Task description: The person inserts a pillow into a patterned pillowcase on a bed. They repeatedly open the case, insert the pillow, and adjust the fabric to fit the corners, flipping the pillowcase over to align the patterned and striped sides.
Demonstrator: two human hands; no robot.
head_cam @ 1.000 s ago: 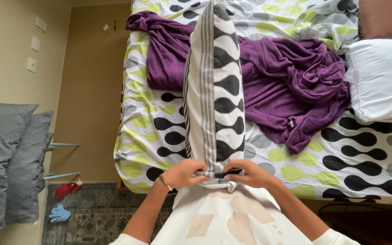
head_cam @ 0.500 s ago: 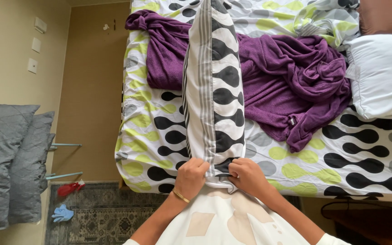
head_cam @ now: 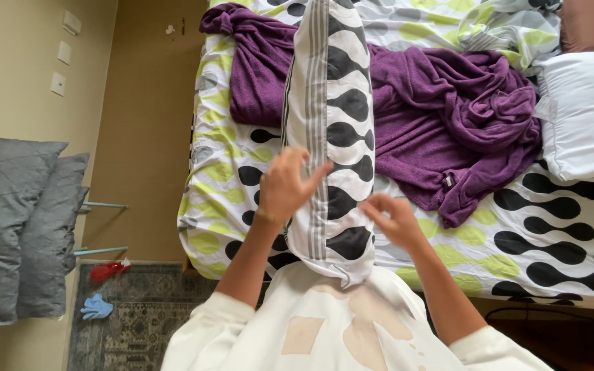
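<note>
Both hands just let go of pillow (head_cam: 331, 130) hem: left hand (head_cam: 284, 187) open against its side, right hand (head_cam: 392, 218) released (fingers loosely curled). Pillow stands unheld on bed (head_cam: 551, 227).

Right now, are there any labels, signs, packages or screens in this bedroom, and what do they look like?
Tag on the purple blanket: a small dark rectangle at the blanket's lower edge, on the bed.
Wall plates: three small pale squares in a row on the beige wall, upper left; these are fittings, not signs.
No packages or screens show.
</note>
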